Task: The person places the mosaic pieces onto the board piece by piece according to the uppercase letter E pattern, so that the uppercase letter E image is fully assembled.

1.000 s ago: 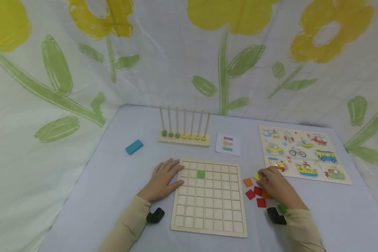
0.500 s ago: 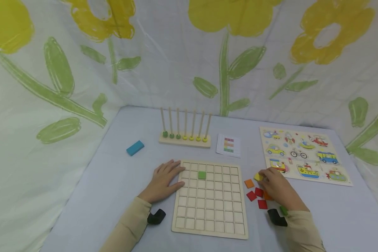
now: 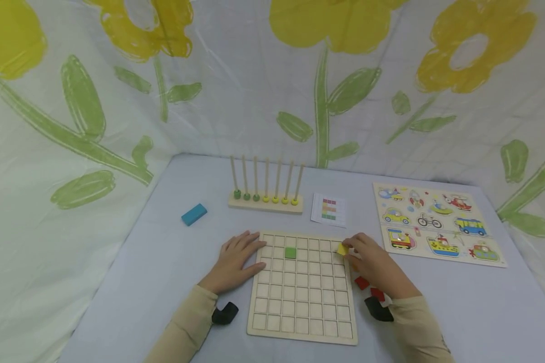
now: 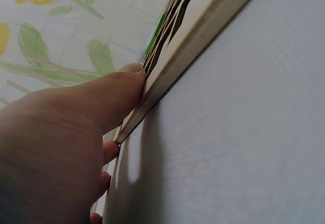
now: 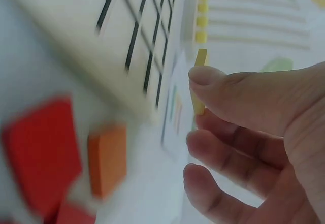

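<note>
A wooden grid board (image 3: pixel 295 334) lies on the table, with a green square tile (image 3: pixel 290 252) in one cell of its second row. My left hand (image 3: pixel 233 264) rests at the board's left edge, its thumb on the rim and the fingers stretched forward. Over the board's upper right corner, my right hand (image 3: pixel 374 264) pinches a yellow square tile (image 3: pixel 341 249) between thumb and forefinger. In the right wrist view that yellow tile (image 5: pixel 198 104) is seen edge-on, and the other fingers are loosely bent. Red tiles (image 3: pixel 362 283) and an orange tile (image 5: pixel 108 160) lie right of the board, partly hidden by the right hand.
Behind the board stand a peg rack (image 3: pixel 265 204) with green and yellow beads and a card (image 3: pixel 329 210) printed with a coloured grid pattern. A vehicle puzzle (image 3: pixel 445 257) lies at the back right. A blue block (image 3: pixel 194 215) sits at the back left.
My right hand has moved left from the loose tiles to the board's upper right corner, carrying the yellow tile. The left hand stays at the board's left edge.
</note>
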`<state>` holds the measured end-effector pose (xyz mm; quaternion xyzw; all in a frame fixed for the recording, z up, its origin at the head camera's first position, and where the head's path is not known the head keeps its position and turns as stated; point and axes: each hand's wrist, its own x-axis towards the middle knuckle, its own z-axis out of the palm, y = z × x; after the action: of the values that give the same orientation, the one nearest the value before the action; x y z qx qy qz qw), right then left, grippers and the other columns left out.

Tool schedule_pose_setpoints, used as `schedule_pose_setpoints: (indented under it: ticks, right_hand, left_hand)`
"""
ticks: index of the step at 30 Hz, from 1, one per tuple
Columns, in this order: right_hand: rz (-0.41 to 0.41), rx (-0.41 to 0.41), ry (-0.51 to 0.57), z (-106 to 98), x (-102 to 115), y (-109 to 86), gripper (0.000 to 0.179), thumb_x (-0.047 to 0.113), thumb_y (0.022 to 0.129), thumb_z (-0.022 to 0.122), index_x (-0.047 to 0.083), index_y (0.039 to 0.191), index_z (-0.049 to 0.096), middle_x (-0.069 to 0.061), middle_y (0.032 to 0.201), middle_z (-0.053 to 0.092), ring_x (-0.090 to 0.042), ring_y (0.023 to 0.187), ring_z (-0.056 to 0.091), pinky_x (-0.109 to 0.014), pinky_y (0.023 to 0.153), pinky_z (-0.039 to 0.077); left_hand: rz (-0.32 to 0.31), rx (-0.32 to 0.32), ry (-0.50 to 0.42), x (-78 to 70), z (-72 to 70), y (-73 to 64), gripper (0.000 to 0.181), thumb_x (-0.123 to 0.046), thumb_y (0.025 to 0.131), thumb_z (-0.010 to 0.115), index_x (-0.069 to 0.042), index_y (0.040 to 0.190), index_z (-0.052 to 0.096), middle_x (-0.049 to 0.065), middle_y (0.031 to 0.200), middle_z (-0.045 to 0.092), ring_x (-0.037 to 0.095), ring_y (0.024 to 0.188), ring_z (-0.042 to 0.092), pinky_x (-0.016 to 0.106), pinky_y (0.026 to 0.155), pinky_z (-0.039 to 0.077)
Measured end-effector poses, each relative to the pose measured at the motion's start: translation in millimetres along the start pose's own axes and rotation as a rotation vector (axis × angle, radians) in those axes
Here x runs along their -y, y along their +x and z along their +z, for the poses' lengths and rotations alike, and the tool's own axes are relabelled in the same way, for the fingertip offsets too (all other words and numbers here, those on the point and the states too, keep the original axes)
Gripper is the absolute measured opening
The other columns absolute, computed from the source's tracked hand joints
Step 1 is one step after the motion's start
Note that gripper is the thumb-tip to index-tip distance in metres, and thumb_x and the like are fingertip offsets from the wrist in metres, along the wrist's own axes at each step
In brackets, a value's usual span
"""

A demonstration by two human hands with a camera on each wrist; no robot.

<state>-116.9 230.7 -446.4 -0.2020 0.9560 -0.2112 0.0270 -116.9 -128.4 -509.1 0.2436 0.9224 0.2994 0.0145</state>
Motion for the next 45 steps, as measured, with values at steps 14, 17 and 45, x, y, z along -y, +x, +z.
schedule_pose_setpoints:
  ticks: [14,17,45]
  right_hand:
    - [-0.270,0.009,-0.018,35,33,32.8,0.024,0.014,0.088,0.070,0.011,0.111,0.065,0.003,0.105,0.058,-0.007,0.090,0.056,-0.027,0.078,0.053]
    - [-0.264,0.031,-0.002,37,36,37.1,0.023,0.014,0.088,0.070,0.012,0.111,0.065,0.004,0.106,0.059,-0.007,0.090,0.057,-0.027,0.078,0.053]
    - [-0.267,0.030,-0.048,43,45,44.1,0.020,0.018,0.087,0.071,0.014,0.106,0.065,0.005,0.104,0.059,-0.008,0.094,0.059,-0.028,0.080,0.054]
  left_hand:
    - [0.008,-0.009,-0.003,-0.2,-1.0,-0.5,0.052,-0.045,0.094,0.056,-0.022,0.140,0.048,0.004,0.153,0.036,0.028,0.145,0.022,0.055,0.113,0.015]
    - [0.009,-0.009,-0.006,-0.5,-1.2,-0.6,0.052,-0.045,0.094,0.056,-0.022,0.140,0.049,0.004,0.152,0.036,0.027,0.145,0.022,0.056,0.113,0.015]
    - [0.045,-0.031,0.082,2.4,-1.2,-0.7,0.055,-0.050,0.092,0.056,-0.025,0.140,0.050,-0.002,0.154,0.035,0.024,0.145,0.025,0.049,0.118,0.014]
